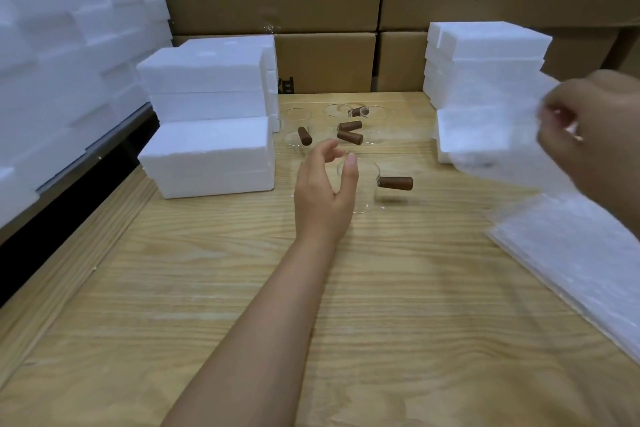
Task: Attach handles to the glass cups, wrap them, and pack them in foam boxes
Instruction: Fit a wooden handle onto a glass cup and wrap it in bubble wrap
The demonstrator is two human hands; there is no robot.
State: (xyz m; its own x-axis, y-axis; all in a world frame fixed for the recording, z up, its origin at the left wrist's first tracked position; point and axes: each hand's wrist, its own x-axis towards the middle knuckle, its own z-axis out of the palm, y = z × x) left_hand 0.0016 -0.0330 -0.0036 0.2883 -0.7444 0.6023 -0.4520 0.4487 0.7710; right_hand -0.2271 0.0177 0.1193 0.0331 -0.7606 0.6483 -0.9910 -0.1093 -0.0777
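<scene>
A clear glass cup with a brown wooden handle stands upright on the wooden table. My left hand is right at the cup's left side, fingers relaxed and spread, thumb near the rim; I cannot tell if it touches the glass. My right hand is raised at the right and pinches a white foam wrap sheet that hangs in the air. Farther back lie several bare glass cups and loose brown handles.
White foam boxes are stacked at the left, and another stack stands at the back right. A pile of foam wrap sheets lies at the right edge. Cardboard cartons wall the back; foam blocks fill the far left.
</scene>
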